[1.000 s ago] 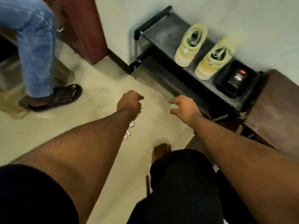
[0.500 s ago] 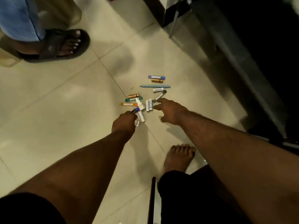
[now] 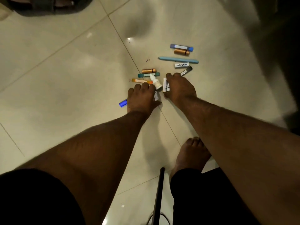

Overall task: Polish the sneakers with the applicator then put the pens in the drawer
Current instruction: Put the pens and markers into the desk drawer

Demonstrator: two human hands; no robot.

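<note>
Several pens and markers lie scattered on the tiled floor: a long light-blue pen [image 3: 178, 60], a white marker [image 3: 181, 65], a grey-blue marker [image 3: 181, 46], copper tubes [image 3: 181, 51], a teal pen [image 3: 148, 75] and an orange pen [image 3: 140, 81]. My left hand [image 3: 141, 99] is down on the floor, closed around a blue pen [image 3: 123, 103] whose cap sticks out on its left side. My right hand [image 3: 180, 89] curls over two white pens [image 3: 165, 85], with the thumb under them. A small white bottle [image 3: 156, 82] lies between the hands. No sneakers or drawer in view.
My bare foot [image 3: 191, 153] stands just behind the hands. A black rod [image 3: 159, 192] runs along the floor near it. Another person's sandalled foot [image 3: 45, 5] is at the top left. A dark piece of furniture [image 3: 285, 54] fills the right edge.
The view has dropped from the shoe rack to the floor. Both hands have come down onto the pile of pens; the left has closed on the blue pen, the right on the white ones.
</note>
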